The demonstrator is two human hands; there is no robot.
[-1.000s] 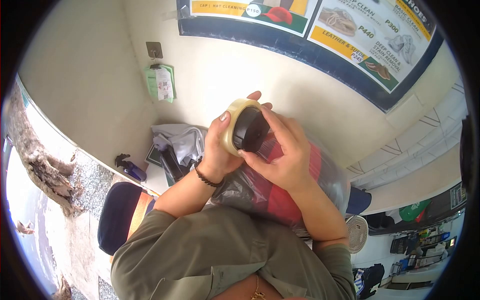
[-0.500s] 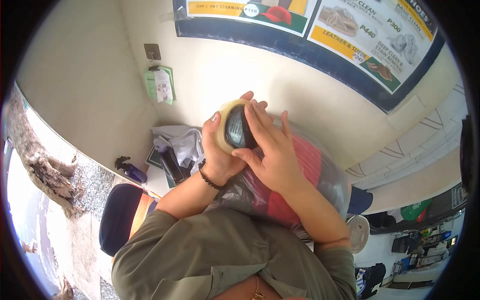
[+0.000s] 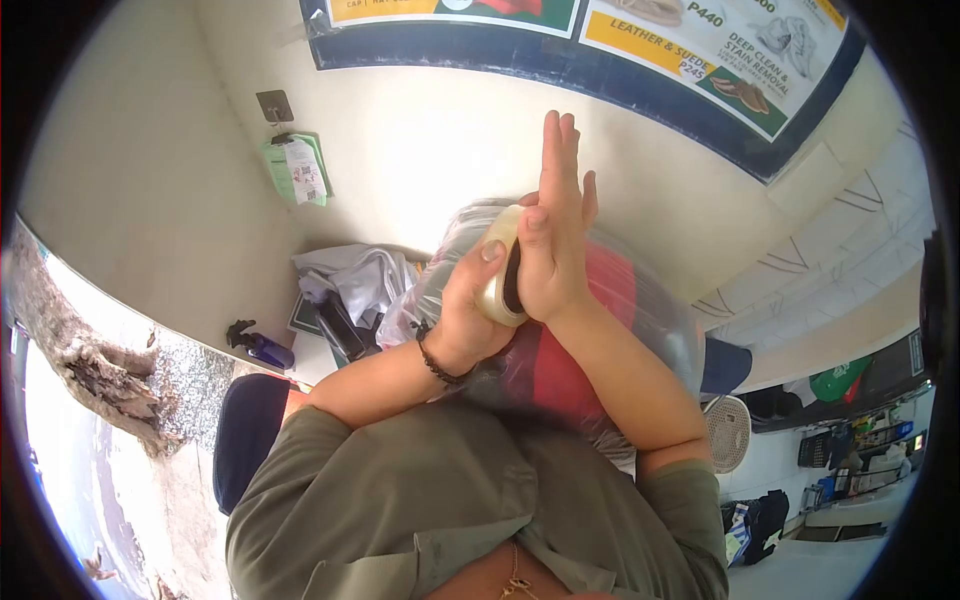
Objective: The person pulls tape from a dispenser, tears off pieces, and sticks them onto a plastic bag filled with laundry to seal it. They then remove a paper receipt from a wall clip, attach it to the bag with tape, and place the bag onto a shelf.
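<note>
A roll of clear, yellowish packing tape (image 3: 506, 229) is held upright between my two hands, its dark inner core facing my right palm. My left hand (image 3: 467, 312), a dark beaded bracelet at its wrist, grips the roll from the left with the thumb over its outer edge. Stretched straight up, my right hand (image 3: 560, 235) lies with its palm against the roll's right side. Below and behind both hands sits a bulging clear plastic bag (image 3: 668, 325) with red and dark contents.
Grey-white cloth (image 3: 365, 283) and a dark bottle (image 3: 340, 328) lie left of the bag. A blue spray bottle (image 3: 266, 350) stands farther left. Green and white slips (image 3: 297, 168) hang from a wall hook, and a framed price poster (image 3: 560, 60) is above.
The tape roll has turned from facing me to nearly edge-on. My right hand has straightened, fingers now pointing up, palm flat against it. The view has shifted slightly.
</note>
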